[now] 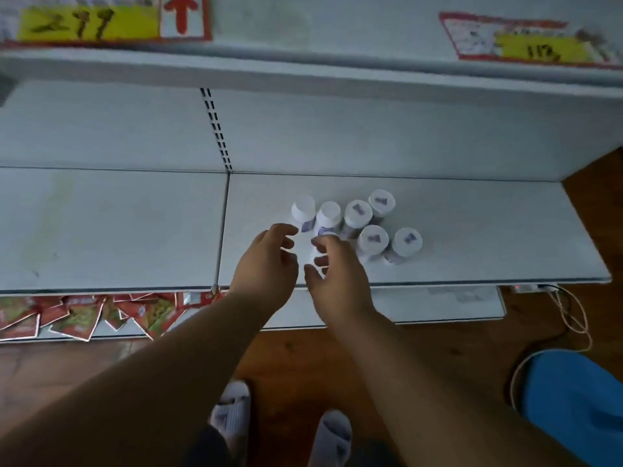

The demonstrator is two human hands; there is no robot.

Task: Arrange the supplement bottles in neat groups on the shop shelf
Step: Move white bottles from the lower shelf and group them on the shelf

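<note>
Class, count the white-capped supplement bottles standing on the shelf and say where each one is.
7 visible. Back row, left to right: bottles. Front row, and one partly hidden between the hands. Others could be hidden behind them.

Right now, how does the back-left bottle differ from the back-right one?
The back-left bottle has a plain white cap; the back-right bottle has a dark mark on its cap. The back-left bottle stands nearest the left hand; the back-right bottle stands furthest from it. Both are upright, white-capped, on the shelf.
</note>
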